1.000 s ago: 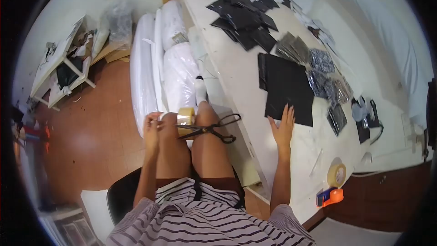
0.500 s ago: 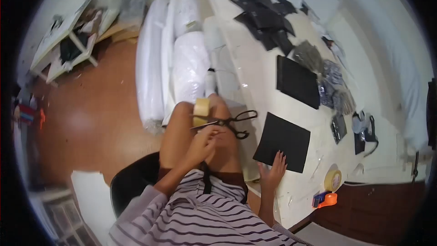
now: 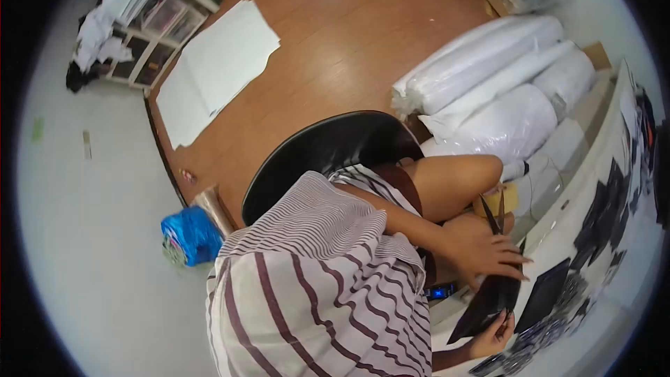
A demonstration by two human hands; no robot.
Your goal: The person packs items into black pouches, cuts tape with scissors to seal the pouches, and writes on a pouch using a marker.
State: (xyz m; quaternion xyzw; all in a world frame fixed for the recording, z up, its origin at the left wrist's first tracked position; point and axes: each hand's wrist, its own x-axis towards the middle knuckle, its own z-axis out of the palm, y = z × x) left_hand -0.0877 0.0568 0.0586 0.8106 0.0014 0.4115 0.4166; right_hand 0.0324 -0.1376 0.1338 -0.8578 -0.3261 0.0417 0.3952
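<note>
My left hand (image 3: 488, 255) lies over the upper end of a black sheet (image 3: 483, 308), its fingers stretched out beside the scissors. My right hand (image 3: 493, 337) has its fingers bent round the lower edge of that sheet. Above my left hand, the dark scissors (image 3: 494, 215) point their parted blades upward; their handles are hidden. A yellow tape roll (image 3: 508, 197) sits behind the blades at my legs. On the white table, a black stack (image 3: 544, 295) is just right of the sheet.
More black pieces (image 3: 601, 213) and plastic-wrapped packets (image 3: 541, 341) lie on the table (image 3: 558, 227). Wrapped white rolls (image 3: 488, 63) stand beyond my legs. A black chair (image 3: 307, 150) is under me. White sheets (image 3: 216, 73) and a blue bag (image 3: 192, 235) are on the floor.
The view has swung round towards the floor and chair. My left hand has moved from the scissors over my lap to the black sheet, which my right hand now grips at its edge.
</note>
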